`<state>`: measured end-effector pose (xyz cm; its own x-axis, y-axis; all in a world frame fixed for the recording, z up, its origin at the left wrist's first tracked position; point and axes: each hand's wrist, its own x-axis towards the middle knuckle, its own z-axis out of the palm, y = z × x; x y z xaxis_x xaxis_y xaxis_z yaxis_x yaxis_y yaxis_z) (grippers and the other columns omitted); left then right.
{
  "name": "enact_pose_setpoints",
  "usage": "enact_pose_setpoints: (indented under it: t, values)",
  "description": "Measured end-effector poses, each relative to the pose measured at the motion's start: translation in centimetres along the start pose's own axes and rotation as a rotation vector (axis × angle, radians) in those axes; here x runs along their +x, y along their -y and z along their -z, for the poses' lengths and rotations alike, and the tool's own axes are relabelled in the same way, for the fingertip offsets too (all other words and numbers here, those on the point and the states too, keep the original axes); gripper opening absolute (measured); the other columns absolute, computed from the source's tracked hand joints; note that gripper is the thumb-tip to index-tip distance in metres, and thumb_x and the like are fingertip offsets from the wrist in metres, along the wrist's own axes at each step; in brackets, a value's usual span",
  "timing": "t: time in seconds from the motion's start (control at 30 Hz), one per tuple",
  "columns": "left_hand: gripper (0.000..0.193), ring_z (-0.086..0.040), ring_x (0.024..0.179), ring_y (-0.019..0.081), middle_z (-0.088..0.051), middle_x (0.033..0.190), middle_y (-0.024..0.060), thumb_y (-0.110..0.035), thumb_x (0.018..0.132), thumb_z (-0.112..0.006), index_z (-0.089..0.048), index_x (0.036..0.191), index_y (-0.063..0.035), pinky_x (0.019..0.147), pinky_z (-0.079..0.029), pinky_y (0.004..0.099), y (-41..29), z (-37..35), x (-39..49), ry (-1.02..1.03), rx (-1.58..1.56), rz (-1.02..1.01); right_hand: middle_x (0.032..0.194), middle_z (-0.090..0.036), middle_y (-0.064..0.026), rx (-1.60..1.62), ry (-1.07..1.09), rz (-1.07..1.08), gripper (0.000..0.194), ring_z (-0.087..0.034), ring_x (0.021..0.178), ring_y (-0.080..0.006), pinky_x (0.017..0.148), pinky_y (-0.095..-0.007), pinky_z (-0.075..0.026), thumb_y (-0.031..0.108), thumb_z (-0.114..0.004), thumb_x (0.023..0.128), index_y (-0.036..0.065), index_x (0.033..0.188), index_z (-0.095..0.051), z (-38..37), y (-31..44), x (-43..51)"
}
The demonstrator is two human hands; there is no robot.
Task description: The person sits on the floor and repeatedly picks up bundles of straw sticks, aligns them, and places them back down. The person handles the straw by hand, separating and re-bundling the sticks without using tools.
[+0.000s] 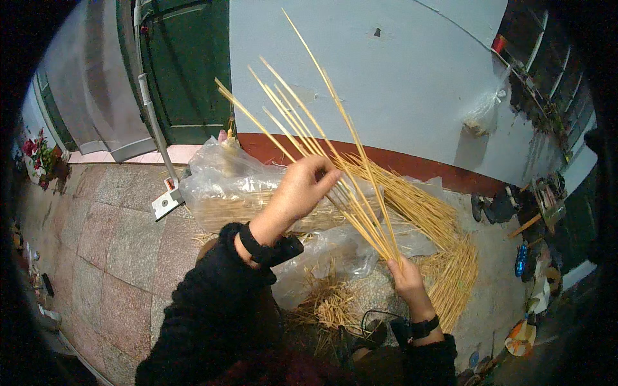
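Observation:
My right hand [410,282] grips the lower ends of several long dry straw stalks [372,227], which fan out up and to the left. Partway along the fan is my left hand [309,186], its fingers curled at some of the stalks; whether it grips any is hard to tell. Beyond the hands, a large heap of straw [420,205] lies on the floor, and another pile [451,284] spreads to the right of my right hand. Clear plastic sheeting [241,188] wraps more straw behind my left hand. Short straw pieces [333,306] lie below, near my legs.
A pale wall [386,87] with a red base band rises ahead, beside a dark green door [188,72]. A white pole with a flat foot [166,202] stands on the tiled floor at left. Shoes [499,207] and assorted items lie at right; a plastic bag [483,113] hangs above.

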<state>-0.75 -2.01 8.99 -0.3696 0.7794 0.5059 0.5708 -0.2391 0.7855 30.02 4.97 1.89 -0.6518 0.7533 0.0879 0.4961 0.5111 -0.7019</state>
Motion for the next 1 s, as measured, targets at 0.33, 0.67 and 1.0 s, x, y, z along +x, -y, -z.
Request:
enact_pose_setpoints:
  t: [0.33,0.67,1.0]
  values:
    - [0.025,-0.063,0.065,0.0315,-0.064,0.076,0.0169,-0.020,0.085,-0.065,-0.061,0.098,0.0010,0.057,-0.048,0.0380,-1.3,-3.7,-1.6,0.053,0.138,-0.002,0.067,-0.056,-0.0183,0.037,0.011,-0.087,0.027,-0.056,0.062,-0.0336,0.058,-0.0409,-0.043,0.024,-0.053,0.094,0.000,0.104,-0.060,0.1,2.2,-0.1]
    - [0.018,-0.061,0.058,0.0169,-0.064,0.069,0.0071,-0.016,0.087,-0.066,-0.057,0.089,-0.0001,0.053,-0.048,0.0299,-0.5,-4.5,-1.9,0.107,-0.048,0.138,0.064,-0.056,-0.0152,-0.005,-0.015,-0.062,0.026,-0.057,0.059,-0.0312,0.056,-0.0399,-0.043,0.026,-0.051,0.094,0.001,0.093,-0.059,0.0,2.8,-0.2]
    - [0.018,-0.061,0.064,0.0326,-0.063,0.075,0.0124,-0.019,0.081,-0.068,-0.058,0.084,-0.0040,0.053,-0.047,0.0384,-1.0,-5.0,-2.8,-0.022,0.386,-0.312,0.060,-0.047,-0.0003,0.354,0.027,-0.152,0.028,-0.044,0.053,-0.0110,0.050,-0.0275,-0.037,0.026,-0.046,0.098,0.002,0.089,-0.055,-1.0,2.3,0.1]
